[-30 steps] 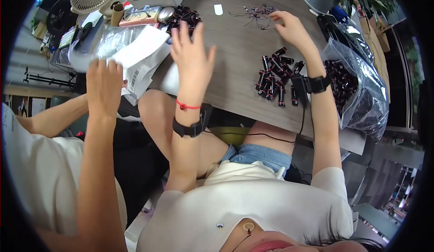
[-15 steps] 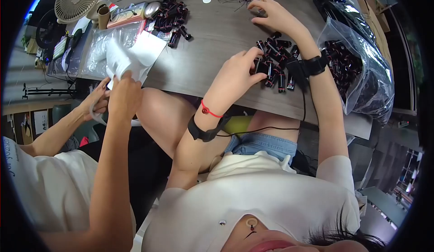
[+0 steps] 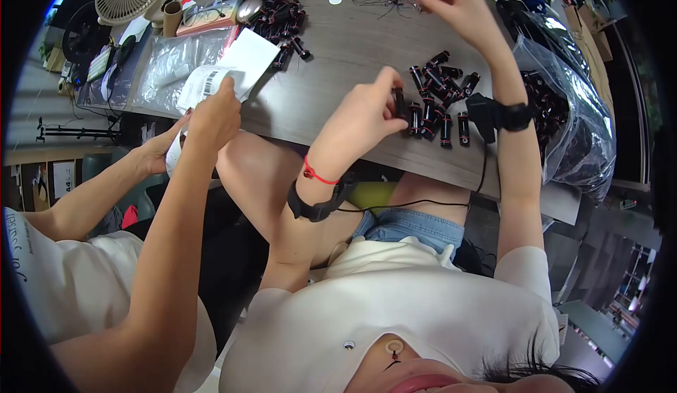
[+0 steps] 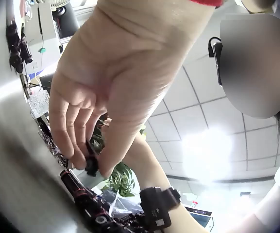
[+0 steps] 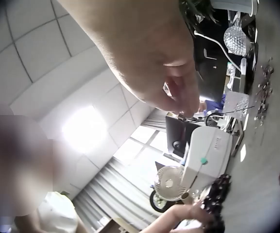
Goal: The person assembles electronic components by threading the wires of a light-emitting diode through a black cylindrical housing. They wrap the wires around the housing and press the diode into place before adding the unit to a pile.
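My left hand (image 3: pixel 360 114) pinches a black cylinder with red rings (image 3: pixel 400 102) between thumb and fingers. It is at the left side of a heap of like black cylinders (image 3: pixel 430 118) on the table. In the left wrist view the held cylinder (image 4: pixel 92 165) shows end-on and dark between the fingertips. Over the far part of the table, my right hand (image 3: pixel 462 12) is beside a pile of thin-wired small parts (image 3: pixel 388 2). Its thumb and finger (image 5: pixel 181 104) pinch a tiny part with a thin lead (image 5: pixel 239 110) sticking out.
A clear bag (image 3: pixel 582 132) full of black cylinders stands at the right edge. Another black heap (image 3: pixel 271 26) lies at the back left. Beside me another person's hand (image 3: pixel 215 114) holds a white labelled sheet (image 3: pixel 204 86). A cable (image 3: pixel 423 201) runs between my wrists.
My left hand has come from the left over to the cylinder heap and taken one cylinder. My right hand went toward the heap, then back out to the wired parts.
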`<state>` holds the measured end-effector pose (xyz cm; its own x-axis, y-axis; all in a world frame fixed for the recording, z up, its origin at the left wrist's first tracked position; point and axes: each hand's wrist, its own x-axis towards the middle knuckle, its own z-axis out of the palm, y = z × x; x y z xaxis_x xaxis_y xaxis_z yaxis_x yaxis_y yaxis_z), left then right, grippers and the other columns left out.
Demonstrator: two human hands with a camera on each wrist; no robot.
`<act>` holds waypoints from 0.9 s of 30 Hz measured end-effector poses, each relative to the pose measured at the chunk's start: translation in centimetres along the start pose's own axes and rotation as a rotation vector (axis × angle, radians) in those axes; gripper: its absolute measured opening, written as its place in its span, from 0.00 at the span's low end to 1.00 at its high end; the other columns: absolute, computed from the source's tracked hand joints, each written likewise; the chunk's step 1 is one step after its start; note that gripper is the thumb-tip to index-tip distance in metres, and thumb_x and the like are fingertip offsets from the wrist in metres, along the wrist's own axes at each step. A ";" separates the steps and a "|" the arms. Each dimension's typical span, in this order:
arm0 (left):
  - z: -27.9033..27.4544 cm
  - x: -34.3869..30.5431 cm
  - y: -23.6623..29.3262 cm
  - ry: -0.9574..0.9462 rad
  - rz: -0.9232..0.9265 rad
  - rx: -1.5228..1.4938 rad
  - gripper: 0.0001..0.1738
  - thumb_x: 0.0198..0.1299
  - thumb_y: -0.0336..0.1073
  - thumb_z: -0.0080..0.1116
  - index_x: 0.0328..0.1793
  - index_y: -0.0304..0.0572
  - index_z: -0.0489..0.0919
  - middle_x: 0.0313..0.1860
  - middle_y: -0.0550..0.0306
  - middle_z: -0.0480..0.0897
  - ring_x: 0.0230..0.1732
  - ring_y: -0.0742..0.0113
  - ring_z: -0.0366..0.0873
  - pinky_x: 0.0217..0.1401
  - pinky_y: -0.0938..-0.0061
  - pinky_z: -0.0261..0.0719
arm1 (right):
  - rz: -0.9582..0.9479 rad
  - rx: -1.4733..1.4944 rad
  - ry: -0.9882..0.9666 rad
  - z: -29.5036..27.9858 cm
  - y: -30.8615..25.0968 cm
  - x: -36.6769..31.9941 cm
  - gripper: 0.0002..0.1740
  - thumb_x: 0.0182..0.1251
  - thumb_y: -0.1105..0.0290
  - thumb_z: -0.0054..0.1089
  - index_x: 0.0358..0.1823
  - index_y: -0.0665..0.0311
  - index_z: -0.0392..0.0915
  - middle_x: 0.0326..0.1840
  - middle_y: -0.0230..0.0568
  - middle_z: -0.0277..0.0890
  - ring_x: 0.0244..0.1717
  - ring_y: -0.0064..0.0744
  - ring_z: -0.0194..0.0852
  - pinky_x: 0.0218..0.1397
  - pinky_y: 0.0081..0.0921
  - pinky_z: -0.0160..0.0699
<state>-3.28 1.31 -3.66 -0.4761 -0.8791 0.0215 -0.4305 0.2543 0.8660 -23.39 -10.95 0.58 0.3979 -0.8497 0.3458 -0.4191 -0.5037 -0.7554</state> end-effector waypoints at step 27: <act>-2.5 -0.1 1.2 0.525 0.265 -1.161 0.06 0.60 0.30 0.61 0.42 0.38 0.78 0.37 0.62 0.79 0.35 0.76 0.76 0.42 0.80 0.76 | -0.034 0.414 -0.146 4.0 -8.6 -4.0 0.11 0.61 0.77 0.60 0.45 0.67 0.74 0.43 0.34 0.76 0.41 0.22 0.74 0.44 0.19 0.73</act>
<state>-1.84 0.74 -1.36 0.0248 -0.9751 0.2203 0.6662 0.1805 0.7236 -18.11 -2.62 3.53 0.5298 -0.7877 0.3142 -0.0533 -0.4007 -0.9147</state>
